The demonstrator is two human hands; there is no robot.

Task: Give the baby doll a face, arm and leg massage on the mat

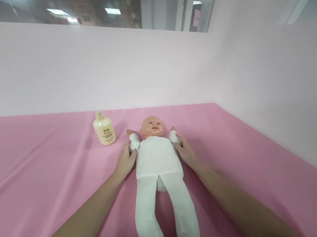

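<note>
A baby doll (158,163) in white clothes lies on its back on the pink sheet (50,186), head away from me, arms raised beside the head. My left hand (125,162) rests against the doll's side, fingers round its upper arm by the white sleeve. My right hand (185,150) holds the other upper arm the same way. Both hands lie close along the torso with fingers pressed to the sleeves.
A cream lotion bottle (104,129) stands upright on the sheet, just left of the doll's head. A pale pink wall (137,65) rises behind the sheet and along the right side.
</note>
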